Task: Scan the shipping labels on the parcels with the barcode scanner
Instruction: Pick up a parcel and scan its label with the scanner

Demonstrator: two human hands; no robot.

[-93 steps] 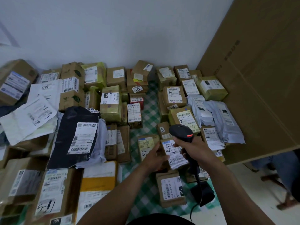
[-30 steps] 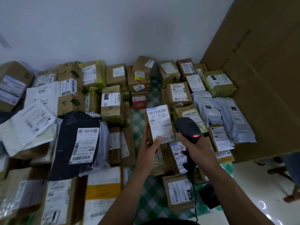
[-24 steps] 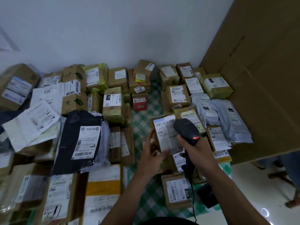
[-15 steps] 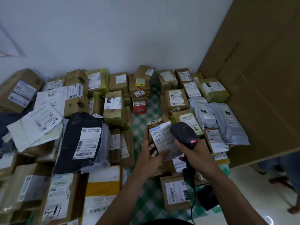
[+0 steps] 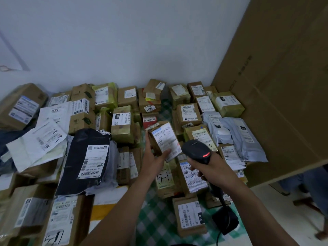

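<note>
A tall carton (image 5: 284,86) stands along the right edge of the checked cloth (image 5: 154,219), which is crowded with labelled parcels (image 5: 122,125). Above the cloth's middle the left hand (image 5: 152,161) grips a small parcel (image 5: 155,138), fingers curled round its sides, label (image 5: 167,141) up. Just right of it, the right hand (image 5: 211,167) wraps its fingers round the scanner (image 5: 195,150), whose red light is lit.

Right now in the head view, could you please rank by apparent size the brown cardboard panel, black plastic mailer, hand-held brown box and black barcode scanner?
1. large brown cardboard panel
2. black plastic mailer
3. small brown box and black barcode scanner: near alike; the right hand hides the scanner's handle, so unranked.
</note>
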